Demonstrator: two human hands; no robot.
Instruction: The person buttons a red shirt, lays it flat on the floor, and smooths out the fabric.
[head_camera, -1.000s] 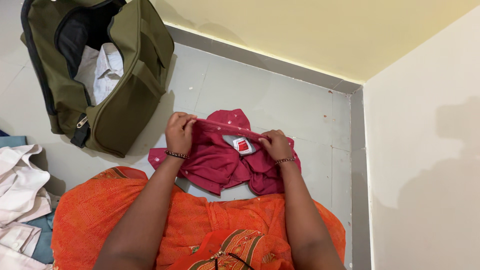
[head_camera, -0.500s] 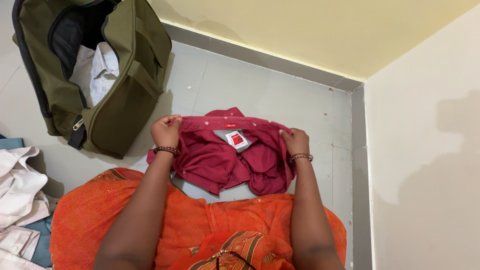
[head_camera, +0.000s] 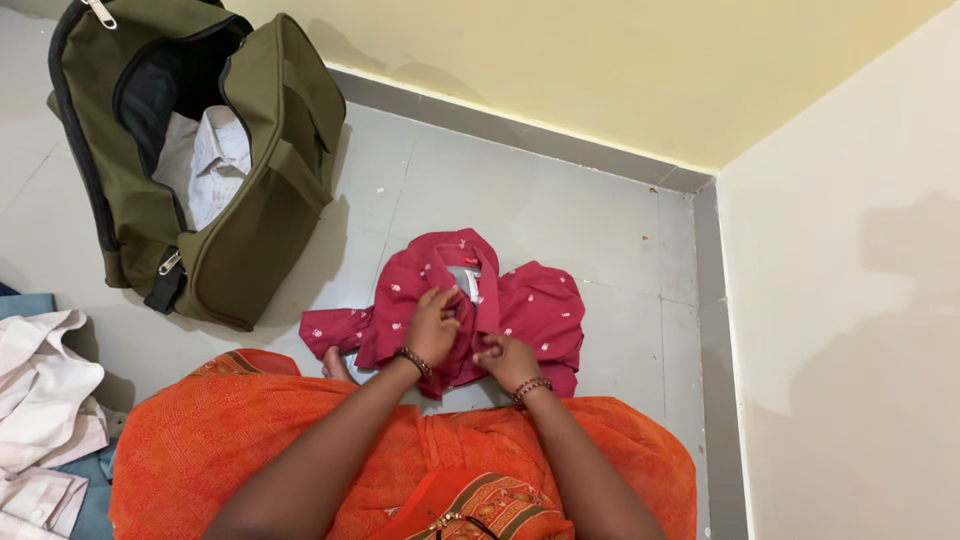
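A dark red shirt (head_camera: 520, 305) with small pale dots lies on the grey tiled floor (head_camera: 560, 200), just in front of the person's knees and near the corner where a yellow wall (head_camera: 560, 70) meets a paler one. The left hand (head_camera: 434, 325) rests on the middle of the shirt with its fingers curled into the cloth along the front edge, pinching a fold of it. The right hand (head_camera: 505, 355) sits just beside it, a little nearer the body, its fingers bent down onto the lower part of the shirt; it seems to grip the fabric too, though the fingertips are partly hidden in the folds. Both wrists wear beaded bracelets. Orange patterned clothing (head_camera: 300, 440) covers the lap below. To the left, well apart from the shirt, an olive green duffel bag (head_camera: 250, 200) stands unzipped with a white garment (head_camera: 205, 160) inside. A heap of pale clothes (head_camera: 40, 400) lies at the left edge.
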